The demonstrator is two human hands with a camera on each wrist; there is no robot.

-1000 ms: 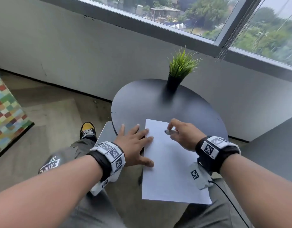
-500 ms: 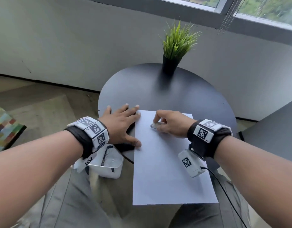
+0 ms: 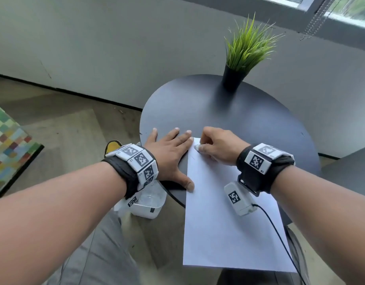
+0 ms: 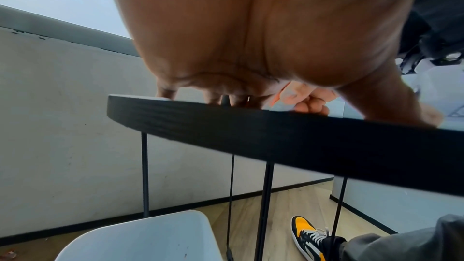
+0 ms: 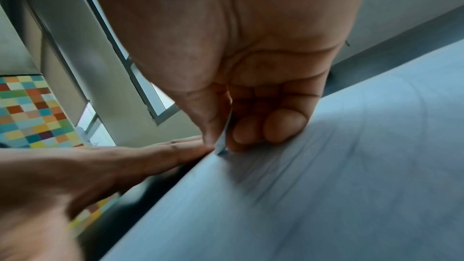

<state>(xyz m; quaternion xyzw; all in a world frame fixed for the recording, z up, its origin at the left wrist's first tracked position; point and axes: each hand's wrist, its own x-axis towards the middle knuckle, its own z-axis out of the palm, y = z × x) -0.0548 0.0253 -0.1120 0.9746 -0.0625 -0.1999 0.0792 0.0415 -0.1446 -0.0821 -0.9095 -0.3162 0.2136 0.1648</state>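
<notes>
White plastic tub (image 3: 150, 208) below table edge, contents unclear. Left hand (image 3: 169, 154) lies flat with fingers spread on round black table (image 3: 249, 124), thumb on white paper sheet (image 3: 218, 233). Right hand (image 3: 218, 145) pinches sheet's far corner. Black pot (image 3: 232, 79) behind holds green grass.

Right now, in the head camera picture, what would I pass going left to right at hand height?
Multicoloured checkered panel → yellow-and-black shoe → left hand, flat on the round black table → right hand, pinching a small grey object → dark grey surface at the far right.
</notes>
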